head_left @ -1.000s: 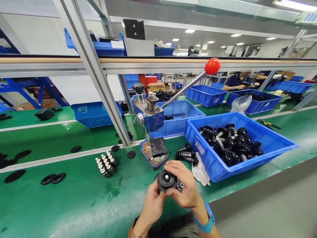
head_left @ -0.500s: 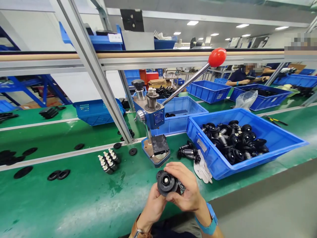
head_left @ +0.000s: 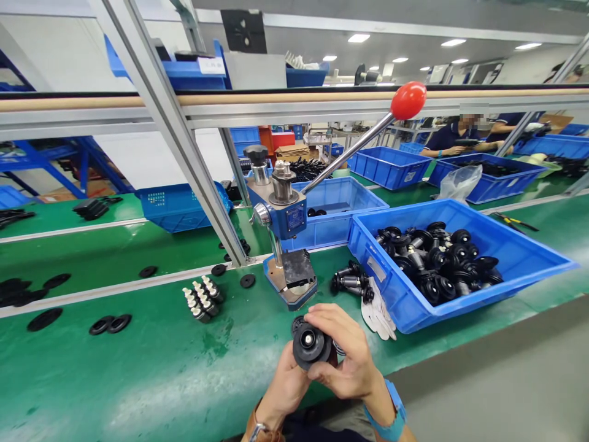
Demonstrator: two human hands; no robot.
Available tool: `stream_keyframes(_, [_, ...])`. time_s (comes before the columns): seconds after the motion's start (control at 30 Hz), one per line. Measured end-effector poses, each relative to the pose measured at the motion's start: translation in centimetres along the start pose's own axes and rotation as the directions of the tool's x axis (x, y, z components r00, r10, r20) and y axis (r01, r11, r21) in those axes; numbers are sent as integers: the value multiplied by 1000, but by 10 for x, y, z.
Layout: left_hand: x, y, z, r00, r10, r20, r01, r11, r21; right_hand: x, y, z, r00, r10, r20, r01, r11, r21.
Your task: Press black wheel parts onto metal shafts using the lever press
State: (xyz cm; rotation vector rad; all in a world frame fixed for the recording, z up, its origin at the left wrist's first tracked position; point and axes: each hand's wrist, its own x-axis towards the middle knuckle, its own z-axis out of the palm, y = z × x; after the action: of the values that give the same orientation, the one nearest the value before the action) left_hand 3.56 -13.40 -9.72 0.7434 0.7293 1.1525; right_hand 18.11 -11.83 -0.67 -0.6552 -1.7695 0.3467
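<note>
Both hands hold a black impeller (head_left: 309, 351) with a stepped round hub and a pale pin at its centre, facing up toward me. My left hand (head_left: 289, 383) is closed around it from below left, most of its fingers hidden behind the part. From the right, my right hand (head_left: 346, 347) grips the rim, thumb at the front and fingers over the top. A smaller black ridged disc (head_left: 298, 324) shows just behind the impeller; I cannot tell whether it is joined to it. Just beyond stands a blue hand press (head_left: 289, 221) with a red-knobbed lever (head_left: 408, 100).
Right of the press, a blue bin (head_left: 414, 319) holds many black rotor assemblies (head_left: 435, 258). Several more assemblies (head_left: 352, 281) lie beside a white glove (head_left: 378, 313). White-tipped black parts (head_left: 202, 299) stand in rows at left, near loose black discs (head_left: 110, 324). A co-worker (head_left: 453, 138) sits across.
The camera view has shifted slightly. Both hands keep their grip on the impeller, which has barely moved.
</note>
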Motion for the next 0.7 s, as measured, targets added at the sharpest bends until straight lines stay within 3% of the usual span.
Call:
stream_keyframes(0.1, [0, 14, 1, 999, 53, -9, -52, 993, 109, 0, 0, -2, 1000, 6, 1, -6, 1000, 4])
stream_keyframes(0.2, [5, 60, 12, 984, 169, 53, -177, 913, 367, -2, 6, -11, 998, 53, -34, -54, 998, -21])
stream_keyframes(0.27, [15, 100, 21, 961, 274, 39, -250, 801, 543, 1, 14, -19, 991, 95, -98, -100, 993, -55])
stream_keyframes(0.37, [39, 153, 33, 878, 478, 42, -305, 488, 818, 23, 21, -33, 962, 109, -252, -132, 988, -76])
stream_keyframes(0.43, [61, 175, 39, 801, 586, 126, -344, 277, 897, 54, 20, -44, 919, 64, -390, -101, 992, -75])
stream_keyframes(0.5, [84, 185, 44, 772, 611, 175, -348, 176, 921, 96, 12, -56, 854, -10, -520, -45, 995, -93])
stream_keyframes(0.6, [112, 182, 49, 831, 539, 141, -282, 189, 941, 168, -3, -82, 778, -99, -621, 10, 989, -145])
stream_keyframes(0.7, [128, 173, 50, 874, 475, 100, -242, 248, 938, 235, -6, -111, 780, -187, -597, 15, 960, -281])
